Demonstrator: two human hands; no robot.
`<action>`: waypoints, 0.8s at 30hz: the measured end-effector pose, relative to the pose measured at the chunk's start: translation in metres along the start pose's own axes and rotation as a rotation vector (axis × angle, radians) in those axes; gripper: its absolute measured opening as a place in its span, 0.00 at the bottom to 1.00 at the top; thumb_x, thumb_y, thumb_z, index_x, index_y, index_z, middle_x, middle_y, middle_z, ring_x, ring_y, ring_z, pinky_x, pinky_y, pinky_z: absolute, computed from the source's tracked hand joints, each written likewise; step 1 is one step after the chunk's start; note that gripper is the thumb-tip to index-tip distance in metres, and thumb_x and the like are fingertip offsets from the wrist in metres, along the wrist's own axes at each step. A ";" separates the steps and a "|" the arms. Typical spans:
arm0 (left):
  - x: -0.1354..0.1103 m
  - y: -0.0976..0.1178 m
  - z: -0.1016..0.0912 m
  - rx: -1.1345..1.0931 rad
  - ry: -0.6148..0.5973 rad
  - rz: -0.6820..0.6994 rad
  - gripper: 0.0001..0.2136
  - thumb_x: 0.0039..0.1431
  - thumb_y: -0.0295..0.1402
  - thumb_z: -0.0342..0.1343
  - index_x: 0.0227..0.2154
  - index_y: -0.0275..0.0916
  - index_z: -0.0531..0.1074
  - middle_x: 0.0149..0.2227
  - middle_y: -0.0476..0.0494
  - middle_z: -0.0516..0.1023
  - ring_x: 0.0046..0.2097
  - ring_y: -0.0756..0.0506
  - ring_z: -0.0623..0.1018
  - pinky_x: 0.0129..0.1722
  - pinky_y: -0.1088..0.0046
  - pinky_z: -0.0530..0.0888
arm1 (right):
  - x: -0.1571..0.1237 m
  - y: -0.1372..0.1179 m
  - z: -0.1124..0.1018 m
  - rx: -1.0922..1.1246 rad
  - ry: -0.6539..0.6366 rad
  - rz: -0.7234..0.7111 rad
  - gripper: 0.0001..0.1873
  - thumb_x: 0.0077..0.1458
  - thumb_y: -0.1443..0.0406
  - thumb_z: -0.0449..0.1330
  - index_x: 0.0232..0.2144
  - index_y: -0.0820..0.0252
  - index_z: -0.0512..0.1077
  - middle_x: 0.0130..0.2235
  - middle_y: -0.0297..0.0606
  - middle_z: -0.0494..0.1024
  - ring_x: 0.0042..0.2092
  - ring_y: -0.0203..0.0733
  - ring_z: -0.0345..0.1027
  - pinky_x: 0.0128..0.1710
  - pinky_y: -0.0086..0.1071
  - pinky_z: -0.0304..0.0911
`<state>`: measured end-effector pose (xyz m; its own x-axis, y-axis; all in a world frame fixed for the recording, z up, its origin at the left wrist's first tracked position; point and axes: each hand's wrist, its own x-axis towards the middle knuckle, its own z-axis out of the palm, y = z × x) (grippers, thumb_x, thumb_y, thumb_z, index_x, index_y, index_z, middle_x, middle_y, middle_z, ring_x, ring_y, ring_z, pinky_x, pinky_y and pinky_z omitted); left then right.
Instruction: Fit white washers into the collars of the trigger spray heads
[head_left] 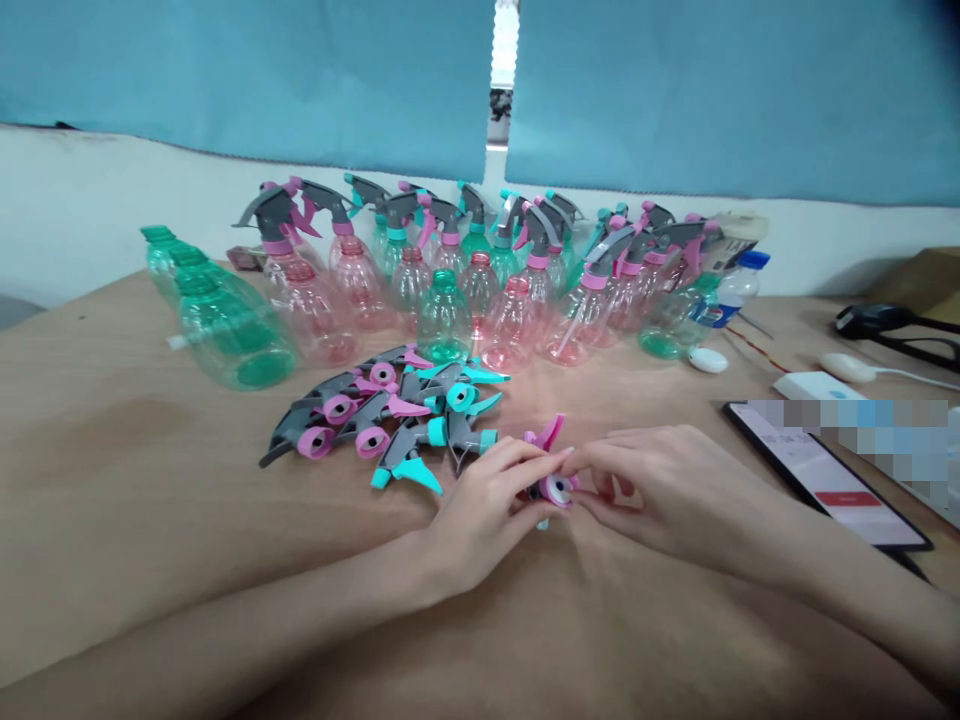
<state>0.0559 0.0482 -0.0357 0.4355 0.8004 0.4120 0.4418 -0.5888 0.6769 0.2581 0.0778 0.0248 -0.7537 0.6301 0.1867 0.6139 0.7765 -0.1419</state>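
Note:
Between my two hands is a grey and pink spray nozzle head, its round pink collar facing me and its pink trigger pointing up. My left hand grips it from the left, thumb below and fingers above. From the right, my right hand pinches at the collar's edge with thumb and fingertips. Just beyond my left hand lies a pile of loose spray heads, among them a turquoise-collared one and a pink-collared one. Part of the held head is hidden behind my fingers.
Behind the pile stand several pink bottles and green bottles, many with spray heads fitted. Green bottles without heads are at the left. A phone, a white mouse-like object and a blue-capped bottle are at the right.

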 end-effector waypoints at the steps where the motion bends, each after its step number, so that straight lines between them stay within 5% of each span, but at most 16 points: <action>1: 0.000 0.000 0.000 0.000 -0.004 0.000 0.17 0.56 0.23 0.58 0.48 0.41 0.69 0.46 0.43 0.71 0.47 0.43 0.72 0.44 0.65 0.75 | 0.001 0.000 -0.001 -0.018 -0.004 -0.010 0.06 0.56 0.61 0.57 0.32 0.55 0.73 0.23 0.29 0.74 0.24 0.36 0.67 0.22 0.29 0.48; 13: 0.000 0.001 -0.002 0.059 0.007 0.018 0.13 0.60 0.25 0.56 0.47 0.40 0.68 0.44 0.44 0.71 0.45 0.44 0.71 0.44 0.66 0.73 | 0.010 -0.008 0.010 -0.124 0.206 -0.086 0.12 0.55 0.62 0.58 0.22 0.59 0.64 0.19 0.28 0.71 0.21 0.35 0.66 0.21 0.29 0.42; 24: 0.000 0.003 -0.001 0.085 -0.064 0.017 0.11 0.60 0.29 0.56 0.45 0.38 0.69 0.44 0.42 0.71 0.47 0.43 0.70 0.44 0.66 0.73 | 0.000 -0.003 0.001 0.000 -0.070 -0.043 0.05 0.58 0.63 0.56 0.31 0.57 0.69 0.25 0.29 0.75 0.25 0.36 0.68 0.23 0.28 0.47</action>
<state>0.0560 0.0462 -0.0330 0.4916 0.7828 0.3816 0.4973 -0.6121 0.6149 0.2560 0.0757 0.0240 -0.7939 0.5952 0.1245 0.5807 0.8028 -0.1352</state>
